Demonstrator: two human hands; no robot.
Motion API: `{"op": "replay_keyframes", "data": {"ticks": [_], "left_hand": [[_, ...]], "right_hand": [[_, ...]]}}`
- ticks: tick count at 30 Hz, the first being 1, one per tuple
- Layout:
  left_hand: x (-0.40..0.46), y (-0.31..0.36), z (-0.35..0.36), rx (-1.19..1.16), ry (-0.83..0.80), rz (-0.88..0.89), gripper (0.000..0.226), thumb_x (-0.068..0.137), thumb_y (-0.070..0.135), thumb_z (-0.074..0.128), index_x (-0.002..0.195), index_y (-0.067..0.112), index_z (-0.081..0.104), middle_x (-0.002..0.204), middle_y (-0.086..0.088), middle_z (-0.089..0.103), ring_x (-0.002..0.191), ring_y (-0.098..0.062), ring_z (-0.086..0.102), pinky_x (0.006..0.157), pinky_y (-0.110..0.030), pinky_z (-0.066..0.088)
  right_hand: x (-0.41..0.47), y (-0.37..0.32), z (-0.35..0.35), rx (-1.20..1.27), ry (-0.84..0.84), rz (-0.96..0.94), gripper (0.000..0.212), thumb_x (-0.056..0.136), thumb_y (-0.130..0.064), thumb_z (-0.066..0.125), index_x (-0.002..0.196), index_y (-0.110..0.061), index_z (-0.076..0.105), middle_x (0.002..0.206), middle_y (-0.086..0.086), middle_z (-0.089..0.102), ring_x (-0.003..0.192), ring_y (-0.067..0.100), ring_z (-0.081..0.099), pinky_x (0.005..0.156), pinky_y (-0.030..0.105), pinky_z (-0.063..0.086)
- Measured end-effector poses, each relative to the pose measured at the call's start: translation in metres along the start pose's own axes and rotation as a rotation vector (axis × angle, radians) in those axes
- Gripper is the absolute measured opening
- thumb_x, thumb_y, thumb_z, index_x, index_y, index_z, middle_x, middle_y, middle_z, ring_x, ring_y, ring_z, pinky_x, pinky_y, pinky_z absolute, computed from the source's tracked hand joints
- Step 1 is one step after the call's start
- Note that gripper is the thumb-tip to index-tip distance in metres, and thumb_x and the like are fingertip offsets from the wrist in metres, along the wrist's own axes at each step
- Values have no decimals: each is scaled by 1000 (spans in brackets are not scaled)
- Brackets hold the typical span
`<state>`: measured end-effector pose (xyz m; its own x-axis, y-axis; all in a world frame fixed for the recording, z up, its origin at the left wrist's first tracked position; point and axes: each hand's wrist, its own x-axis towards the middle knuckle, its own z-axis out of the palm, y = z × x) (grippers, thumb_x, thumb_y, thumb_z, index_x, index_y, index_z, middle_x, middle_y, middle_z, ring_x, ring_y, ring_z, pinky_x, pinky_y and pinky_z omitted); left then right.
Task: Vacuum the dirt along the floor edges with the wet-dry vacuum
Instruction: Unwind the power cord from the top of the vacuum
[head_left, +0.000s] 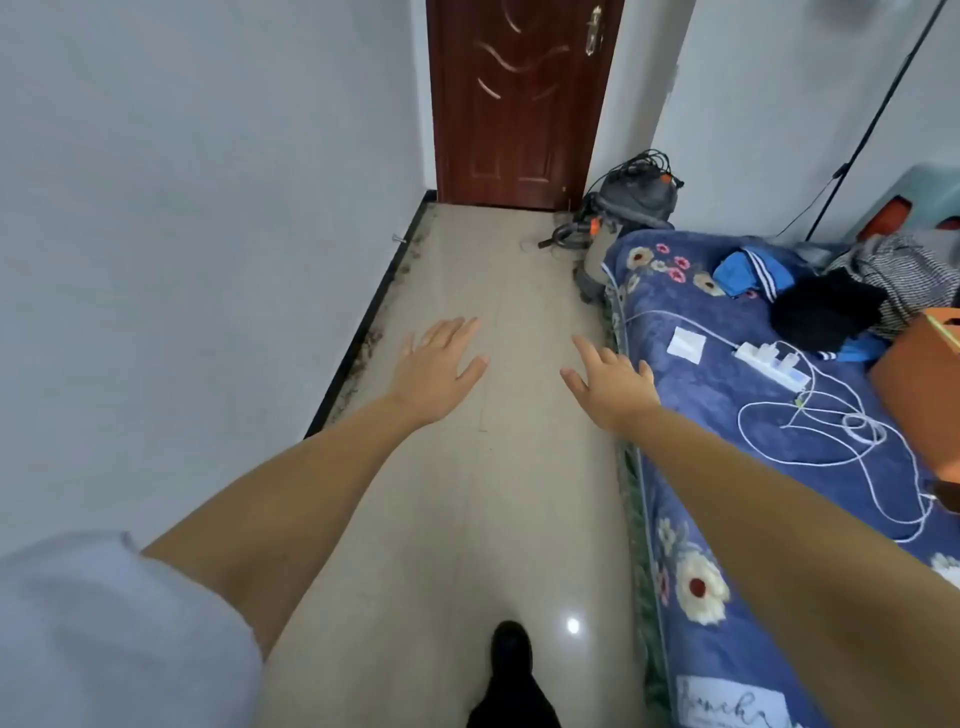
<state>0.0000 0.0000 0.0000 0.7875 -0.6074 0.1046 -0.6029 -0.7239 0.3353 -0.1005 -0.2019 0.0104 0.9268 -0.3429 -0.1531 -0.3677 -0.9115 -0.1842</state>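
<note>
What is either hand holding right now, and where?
Nothing: left hand and right hand are open; the vacuum sits untouched by the door.

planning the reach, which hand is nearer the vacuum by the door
Right. The right hand hovers beside the bed, on the same side as the vacuum; the left hand hovers across the floor toward the left wall. Neither touches it.

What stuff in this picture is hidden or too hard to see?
Head view:
- Wet-dry vacuum: its lower body sits behind the bed corner.
- Vacuum hose nozzle: too small to make out.
- Dirt along the baseboard: blurry specks only.
- Orange box: cut off by the right edge.
</note>
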Motion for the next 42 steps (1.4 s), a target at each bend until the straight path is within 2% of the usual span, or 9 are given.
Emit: {"op": "replay_keyframes", "data": {"ticks": [8, 11, 15, 23, 32, 37, 42], "left_hand": [[164, -15, -6, -40, -8, 23, 56, 100, 39, 33, 150, 18, 20, 155, -5, 27, 143, -20, 24, 115, -37, 22], [225, -27, -9, -52, -33, -10, 56, 100, 40, 33, 150, 19, 20, 154, -4, 28, 141, -21, 27, 114, -37, 26], [295, -46, -17, -64, -53, -56, 57, 100, 41, 31, 151, 21, 17, 156, -2, 26, 142, -21, 26, 114, -37, 24], [450, -107, -12, -61, -83, -63, 57, 101, 41, 29, 152, 21, 15, 155, -6, 27, 141, -23, 26, 112, -37, 24], [684, -179, -37, -59, -97, 38, 55, 101, 37, 31, 151, 20, 16, 150, -10, 34, 136, -26, 33, 109, -37, 28], [796, -188, -22, -81, -137, 108, 55, 101, 36, 32, 151, 19, 16, 148, -11, 37, 133, -26, 36, 110, -36, 30], [916, -189, 3, -97, -136, 196, 55, 101, 36, 33, 150, 18, 19, 150, -9, 35, 135, -24, 35, 110, -34, 29]], "right_hand": [[153, 35, -37, -17, -37, 50, 52, 102, -42, 22, 148, -18, 20, 148, 11, 36, 134, 31, 35, 111, 52, 18], [222, 44, -57, -13, -28, 39, 51, 102, -41, 23, 147, -17, 22, 144, 14, 39, 131, 33, 38, 107, 50, 26], [301, 43, -76, 14, -14, 5, 51, 102, -39, 25, 147, -15, 21, 140, 18, 41, 126, 36, 42, 101, 47, 34], [469, 33, -92, 1, -21, -27, 53, 102, -40, 24, 150, -18, 16, 146, 14, 36, 131, 34, 37, 103, 47, 32], [681, 24, -135, 34, 40, 59, 53, 102, -40, 27, 150, -18, 19, 147, 12, 35, 131, 32, 38, 101, 46, 37], [772, 53, -147, 46, 5, 169, 53, 102, -37, 28, 150, -17, 16, 142, 16, 38, 126, 34, 42, 99, 48, 39], [874, 92, -158, 87, 49, 256, 49, 101, -38, 30, 146, -20, 25, 144, 14, 38, 129, 33, 40, 99, 45, 36]]}}
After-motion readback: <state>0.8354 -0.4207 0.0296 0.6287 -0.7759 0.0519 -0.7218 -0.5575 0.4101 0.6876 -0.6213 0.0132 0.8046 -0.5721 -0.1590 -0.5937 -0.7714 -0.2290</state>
